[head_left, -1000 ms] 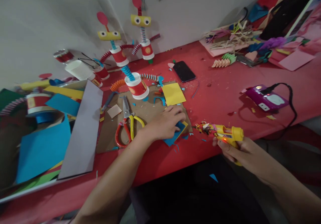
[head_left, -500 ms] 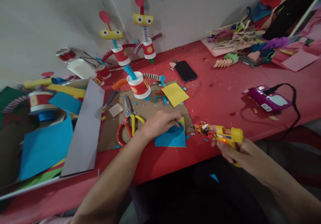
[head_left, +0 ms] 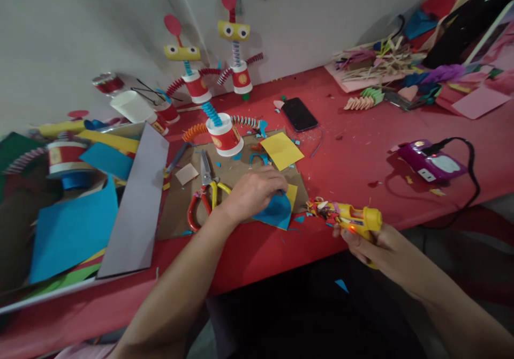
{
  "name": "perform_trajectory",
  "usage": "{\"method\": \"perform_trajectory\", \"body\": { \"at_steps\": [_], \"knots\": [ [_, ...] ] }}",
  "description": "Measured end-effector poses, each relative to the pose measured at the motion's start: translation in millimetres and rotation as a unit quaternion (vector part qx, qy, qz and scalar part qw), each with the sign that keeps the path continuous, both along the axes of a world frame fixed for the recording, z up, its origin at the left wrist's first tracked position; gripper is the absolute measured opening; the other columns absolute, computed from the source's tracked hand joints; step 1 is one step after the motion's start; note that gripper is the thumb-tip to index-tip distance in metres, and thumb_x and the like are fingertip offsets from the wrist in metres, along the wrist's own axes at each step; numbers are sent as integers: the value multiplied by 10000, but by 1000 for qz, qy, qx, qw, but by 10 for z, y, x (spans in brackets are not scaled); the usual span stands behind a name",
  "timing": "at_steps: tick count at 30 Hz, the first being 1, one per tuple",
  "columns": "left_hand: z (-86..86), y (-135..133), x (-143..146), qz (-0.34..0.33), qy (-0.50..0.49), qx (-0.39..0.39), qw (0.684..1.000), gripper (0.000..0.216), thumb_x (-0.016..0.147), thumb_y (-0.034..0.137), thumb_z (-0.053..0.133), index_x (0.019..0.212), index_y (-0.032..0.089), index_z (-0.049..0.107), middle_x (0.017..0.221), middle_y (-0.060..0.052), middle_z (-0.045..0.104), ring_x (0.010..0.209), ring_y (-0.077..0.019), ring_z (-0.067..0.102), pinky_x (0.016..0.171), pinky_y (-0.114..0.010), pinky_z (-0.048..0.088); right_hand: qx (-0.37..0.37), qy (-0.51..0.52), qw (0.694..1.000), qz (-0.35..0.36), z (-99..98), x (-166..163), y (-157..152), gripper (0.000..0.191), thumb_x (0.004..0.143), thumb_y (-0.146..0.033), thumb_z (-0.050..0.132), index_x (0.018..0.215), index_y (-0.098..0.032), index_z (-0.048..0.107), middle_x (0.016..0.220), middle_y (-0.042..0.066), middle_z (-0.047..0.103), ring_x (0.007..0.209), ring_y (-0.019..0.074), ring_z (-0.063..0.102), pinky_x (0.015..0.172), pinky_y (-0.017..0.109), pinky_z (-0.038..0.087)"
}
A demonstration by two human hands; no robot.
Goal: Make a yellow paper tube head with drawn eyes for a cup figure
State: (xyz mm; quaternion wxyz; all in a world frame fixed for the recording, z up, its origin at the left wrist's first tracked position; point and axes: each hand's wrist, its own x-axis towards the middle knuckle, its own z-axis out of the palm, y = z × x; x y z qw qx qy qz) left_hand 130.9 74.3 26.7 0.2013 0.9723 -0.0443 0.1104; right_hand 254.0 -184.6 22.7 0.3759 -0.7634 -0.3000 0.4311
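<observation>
My left hand (head_left: pixel 259 190) is closed, its fingertips pinching the upper edge of a blue piece of paper (head_left: pixel 277 212), which is lifted and bent. Under the blue paper a yellow sheet (head_left: pixel 293 194) shows. In my right hand (head_left: pixel 371 246) is a yellow glue gun (head_left: pixel 357 217), its nozzle clogged with coloured scraps and pointing left toward the papers. A small red light glows on the gun. Left of my left hand lie scissors (head_left: pixel 206 174) with one red and one yellow handle, on a brown cardboard sheet (head_left: pixel 176 214). Another yellow square (head_left: pixel 282 151) lies above.
A red paper-cup figure (head_left: pixel 225 139) with spring arms stands behind the cardboard; two finished-looking figures with eyes (head_left: pixel 182 53) are by the wall. A phone (head_left: pixel 299 114) and a purple power socket (head_left: pixel 431 161) with a cable lie rightward. A box of coloured paper (head_left: pixel 132 203) is left.
The blue paper, flat before, is now gripped, lifted and turned by my left hand, exposing more yellow sheet. My right hand and the glue gun have moved slightly left.
</observation>
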Motion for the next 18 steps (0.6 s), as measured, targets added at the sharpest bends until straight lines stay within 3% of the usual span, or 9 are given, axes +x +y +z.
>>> {"method": "perform_trajectory", "body": {
  "at_steps": [6,12,18],
  "knots": [
    [83,-40,-56,60,118,4,991,297,771,36,431,886,206,646,780,-1,692,717,-139,620,615,-236,409,6,-2,1000,15,-15,-57,46,433,834,-610,511,675,-207,510,538,-43,408,493,105,396,451,236,301],
    [162,-12,-91,72,141,-28,987,309,698,17,422,806,189,656,786,-9,707,721,-141,623,626,-235,403,4,-14,999,48,33,-126,83,454,849,-580,492,589,-211,442,514,-50,369,474,97,358,435,231,288],
    [169,22,-81,51,145,-42,987,315,668,8,421,791,176,656,789,-14,706,740,-137,625,662,-232,410,10,-62,994,94,73,-167,72,349,881,-511,483,731,-206,562,566,-33,472,511,111,427,467,228,360]
  ]
}}
